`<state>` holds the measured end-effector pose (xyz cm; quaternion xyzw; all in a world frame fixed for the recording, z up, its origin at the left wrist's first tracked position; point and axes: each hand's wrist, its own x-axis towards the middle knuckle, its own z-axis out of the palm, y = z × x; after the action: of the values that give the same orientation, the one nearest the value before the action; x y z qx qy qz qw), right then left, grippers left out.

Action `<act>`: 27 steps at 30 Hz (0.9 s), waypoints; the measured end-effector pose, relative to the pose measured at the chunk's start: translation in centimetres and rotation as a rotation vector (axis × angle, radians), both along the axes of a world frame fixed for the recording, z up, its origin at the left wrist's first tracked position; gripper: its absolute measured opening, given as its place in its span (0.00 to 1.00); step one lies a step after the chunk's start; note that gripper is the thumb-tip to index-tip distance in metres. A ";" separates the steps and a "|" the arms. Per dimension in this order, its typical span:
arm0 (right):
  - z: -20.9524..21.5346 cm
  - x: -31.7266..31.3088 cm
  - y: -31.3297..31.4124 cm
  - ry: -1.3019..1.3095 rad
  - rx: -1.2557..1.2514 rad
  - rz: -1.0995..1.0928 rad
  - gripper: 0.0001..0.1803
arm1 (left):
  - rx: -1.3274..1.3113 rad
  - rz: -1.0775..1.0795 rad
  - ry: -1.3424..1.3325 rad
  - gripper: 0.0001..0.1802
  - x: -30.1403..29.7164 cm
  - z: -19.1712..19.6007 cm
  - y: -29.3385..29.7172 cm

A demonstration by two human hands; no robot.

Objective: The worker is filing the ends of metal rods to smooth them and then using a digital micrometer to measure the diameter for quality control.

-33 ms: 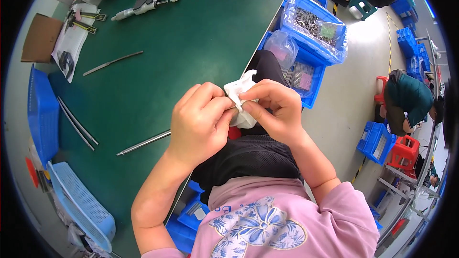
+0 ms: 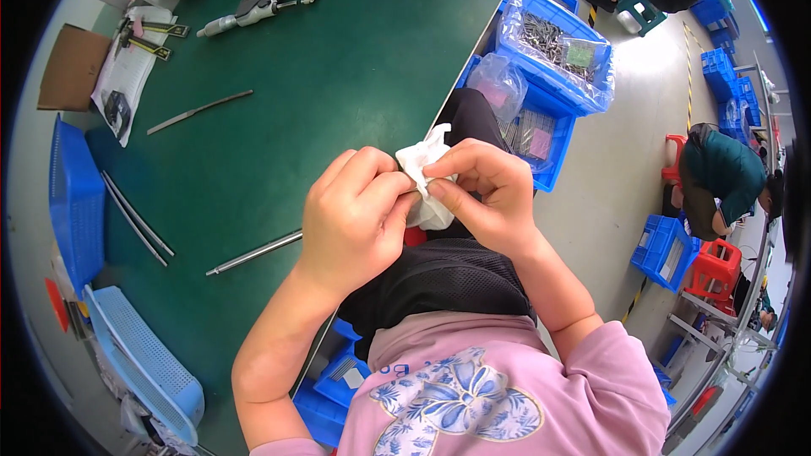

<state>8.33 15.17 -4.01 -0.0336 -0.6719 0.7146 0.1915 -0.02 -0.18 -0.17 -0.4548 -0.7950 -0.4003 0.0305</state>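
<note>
My left hand (image 2: 355,215) is closed around a slim metal rod (image 2: 258,255). Its stepped end sticks out to the left over the green table (image 2: 296,76). At the other end, the rod runs toward a crumpled white cloth (image 2: 427,156). My right hand (image 2: 490,190) pinches that cloth between thumb and fingers, and the fingertips of both hands almost meet there. Folds of cloth and my fingers hide the rod's far tip. Both hands are in front of my body, by the table's right edge.
A digital micrometer (image 2: 262,4) and a thin file (image 2: 200,111) lie on the table. Two curved-looking metal rods (image 2: 135,218) rest near blue baskets (image 2: 148,363) at left. Blue bins (image 2: 553,42) of metal parts stand at right. Two people (image 2: 722,173) sit farther off.
</note>
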 end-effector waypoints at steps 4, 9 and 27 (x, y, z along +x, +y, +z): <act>1.6 -1.2 2.0 -0.274 -0.120 0.254 0.06 | 0.014 -0.008 0.017 0.08 -0.1 -0.1 0.3; 1.7 -1.9 2.9 -0.269 -0.177 0.237 0.06 | -0.035 -0.011 0.042 0.07 -0.2 0.3 0.5; 8.6 -27.4 1.1 -0.299 1.503 0.262 0.18 | 0.054 -0.003 0.177 0.08 0.6 -1.6 1.1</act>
<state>-19.07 16.27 4.55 0.0890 -0.9933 0.0718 -0.0159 0.62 0.92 -1.78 -0.4886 -0.7774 -0.3799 0.1124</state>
